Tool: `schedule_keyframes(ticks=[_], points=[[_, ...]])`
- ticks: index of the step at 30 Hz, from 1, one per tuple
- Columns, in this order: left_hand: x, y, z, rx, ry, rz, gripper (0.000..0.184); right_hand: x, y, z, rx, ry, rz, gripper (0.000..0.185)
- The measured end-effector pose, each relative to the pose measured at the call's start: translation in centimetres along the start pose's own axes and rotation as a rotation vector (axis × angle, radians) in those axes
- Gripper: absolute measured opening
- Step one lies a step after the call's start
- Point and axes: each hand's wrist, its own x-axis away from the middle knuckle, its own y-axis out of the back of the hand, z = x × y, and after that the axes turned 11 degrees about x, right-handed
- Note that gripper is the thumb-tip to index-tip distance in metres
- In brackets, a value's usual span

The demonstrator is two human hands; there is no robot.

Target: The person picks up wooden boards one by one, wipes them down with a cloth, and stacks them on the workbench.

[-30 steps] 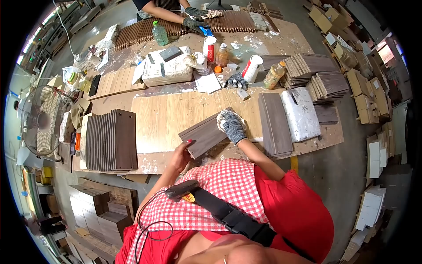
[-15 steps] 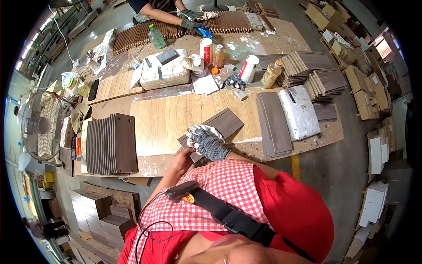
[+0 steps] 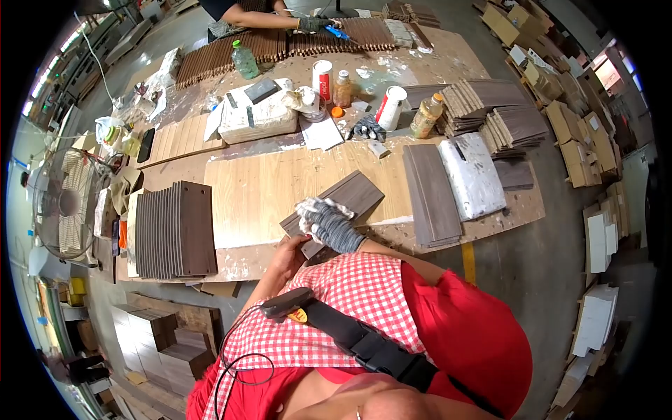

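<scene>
The bare left hand point(image 3: 285, 260) grips the dark board point(image 3: 358, 191) at its seven-o'clock end; the gloved right hand point(image 3: 332, 227) holds a white cloth point(image 3: 305, 212) against its face. The board slants over a pale panel point(image 3: 245, 182) on the desk point(image 3: 238, 264). From it, stacked boards point(image 3: 192, 227) stand at nine o'clock, flat boards point(image 3: 432, 196) lie at three, a green bottle point(image 3: 245, 61) stands at eleven, and a co-worker point(image 3: 260, 20) holds a blue tool point(image 3: 337, 32) at twelve.

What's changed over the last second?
The right hand, with its white cloth, moved along the board from its far end toward the person, close to the left hand. The co-worker's blue tool shifted away and right. Unchanged: the left hand's hold on the board, the left stack, the green bottle.
</scene>
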Motion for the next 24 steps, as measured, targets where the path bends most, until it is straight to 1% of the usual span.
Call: schedule_keyframes(ticks=[1,3,5,6,7,8,9,11,12,13,14,15,16,17,18,20,21,22,23,24], points=[[0.0,0.0,0.0,-0.004,0.001,0.002,0.027,0.0,0.2,0.3,-0.083,0.106,0.020,0.041],[-0.3,0.1,-0.1,-0.023,-0.028,0.071,0.028,0.2,0.0,0.5,-0.124,0.127,0.030,0.042],[-0.7,0.7,0.0,0.023,0.005,0.078,0.026,0.4,-1.4,-0.4,0.039,0.199,-0.201,0.043],[-0.5,0.5,0.1,0.001,-0.046,0.045,0.026,0.6,-2.8,-1.6,0.160,0.118,-0.320,0.042],[-0.2,0.3,0.3,-0.021,-0.095,0.014,0.025,-0.1,-0.1,-1.8,0.185,0.001,-0.226,0.039],[0.2,-0.2,0.2,0.049,-0.057,0.011,0.025,-2.3,-0.2,-5.0,0.326,-0.074,0.155,0.036],[1.1,-1.4,0.1,0.043,-0.056,0.020,0.025,-3.8,-1.6,-8.3,0.461,-0.147,0.535,0.034],[3.0,-3.8,-0.3,0.034,-0.010,-0.053,0.023,-0.6,-7.7,-15.2,0.627,-0.015,-0.173,0.030],[2.2,-2.7,-0.1,0.014,-0.012,-0.058,0.021,-0.8,-6.6,-14.1,0.567,-0.053,-0.045,0.031],[2.3,-3.1,0.1,-0.017,-0.113,-0.025,0.021,-1.2,-5.4,-11.2,0.404,-0.062,0.060,0.032],[1.7,-2.2,-0.1,-0.005,-0.065,-0.037,0.021,-1.2,-4.5,-8.2,0.211,-0.049,0.083,0.034],[1.0,-1.3,-0.2,0.013,-0.016,-0.047,0.021,-1.1,-3.8,-5.2,0.134,0.027,0.029,0.035],[0.7,-1.2,-0.1,0.019,-0.020,-0.043,0.021,-0.8,-3.6,-2.6,0.167,0.145,-0.107,0.037],[0.6,-1.1,-0.3,0.056,0.031,-0.021,0.023,-0.6,-3.9,-0.9,0.228,0.241,-0.283,0.039],[0.7,-0.9,-0.5,0.089,0.083,-0.004,0.025,-0.7,-3.0,-0.4,0.225,0.240,-0.286,0.039],[1.2,-0.8,-0.5,0.039,0.043,-0.040,0.027,-0.7,-1.5,-0.5,-0.038,0.128,-0.039,0.040],[1.2,-1.2,-0.3,-0.005,0.008,-0.061,0.029,-0.9,-1.2,-1.7,-0.030,0.120,-0.042,0.040],[1.5,-1.7,-0.2,-0.007,-0.012,-0.062,0.033,-1.4,-1.3,-3.6,0.089,-0.065,0.121,0.040],[2.0,-2.3,-0.3,-0.009,-0.008,-0.058,0.033,-1.8,-1.7,-5.5,0.200,-0.247,0.285,0.040],[2.7,-3.3,-0.5,0.033,-0.006,-0.100,0.034,-1.4,-5.6,-10.0,0.371,-0.200,0.205,0.037]])
